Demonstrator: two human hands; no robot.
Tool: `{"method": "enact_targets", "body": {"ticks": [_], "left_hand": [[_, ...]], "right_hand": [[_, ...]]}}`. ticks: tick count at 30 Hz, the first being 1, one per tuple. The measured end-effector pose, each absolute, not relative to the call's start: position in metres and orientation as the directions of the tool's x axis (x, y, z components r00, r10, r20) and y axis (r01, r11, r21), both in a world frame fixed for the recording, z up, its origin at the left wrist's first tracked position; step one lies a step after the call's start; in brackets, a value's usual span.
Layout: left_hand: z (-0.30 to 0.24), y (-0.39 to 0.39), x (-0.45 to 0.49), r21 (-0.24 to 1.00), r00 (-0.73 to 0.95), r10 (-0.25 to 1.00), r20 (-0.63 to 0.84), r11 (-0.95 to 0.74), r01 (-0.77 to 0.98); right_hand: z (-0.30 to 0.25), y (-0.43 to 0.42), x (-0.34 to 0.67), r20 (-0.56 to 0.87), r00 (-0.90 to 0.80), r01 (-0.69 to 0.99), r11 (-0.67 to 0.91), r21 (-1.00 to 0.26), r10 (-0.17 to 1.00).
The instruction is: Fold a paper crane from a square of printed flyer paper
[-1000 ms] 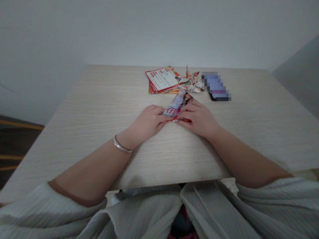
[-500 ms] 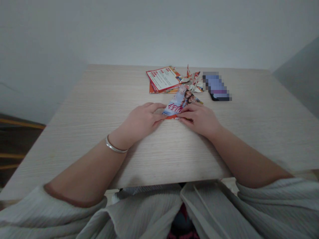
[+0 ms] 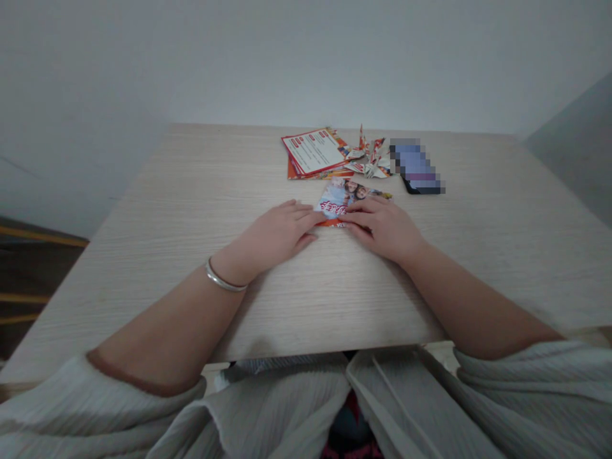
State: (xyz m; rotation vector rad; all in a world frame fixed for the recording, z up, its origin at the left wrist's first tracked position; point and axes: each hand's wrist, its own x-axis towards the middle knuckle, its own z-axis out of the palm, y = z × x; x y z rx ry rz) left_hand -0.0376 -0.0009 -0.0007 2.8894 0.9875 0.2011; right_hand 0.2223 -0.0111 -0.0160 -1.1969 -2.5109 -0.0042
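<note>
A colourful printed sheet of paper (image 3: 343,198) lies flat on the light wooden table (image 3: 191,210) in front of me. My left hand (image 3: 280,231), with a silver bangle on the wrist, presses its stretched fingers on the sheet's near left edge. My right hand (image 3: 382,226) lies on the near right part of the sheet, fingers extended and flat on it. The two hands almost meet at the sheet's near corner.
Behind the sheet lie a stack of red and white printed leaflets (image 3: 313,153), a folded paper figure (image 3: 370,156) and a phone (image 3: 415,169). A plain wall stands behind the table. The table's near edge runs just above my lap.
The sheet stood tilted up between my fingers; now it lies flat on the table, and both hands press down on it with flatter fingers.
</note>
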Motion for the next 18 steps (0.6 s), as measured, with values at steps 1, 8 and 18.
{"method": "enact_targets", "body": {"ticks": [1,8,18], "left_hand": [[-0.003,0.0,-0.038,0.116,0.798,0.595,0.099,-0.803,0.584],[-0.005,-0.001,-0.039,0.033,0.828,0.544,0.135,-0.838,0.545],[0.009,-0.015,-0.032,-0.045,0.786,0.615,0.066,-0.785,0.618]], "right_hand": [[-0.015,-0.012,0.222,0.314,-0.576,0.758,0.637,-0.14,0.754],[-0.011,-0.015,0.221,0.294,-0.572,0.778,0.62,-0.098,0.765],[-0.013,-0.013,0.221,0.326,-0.536,0.8,0.592,-0.096,0.778]]}}
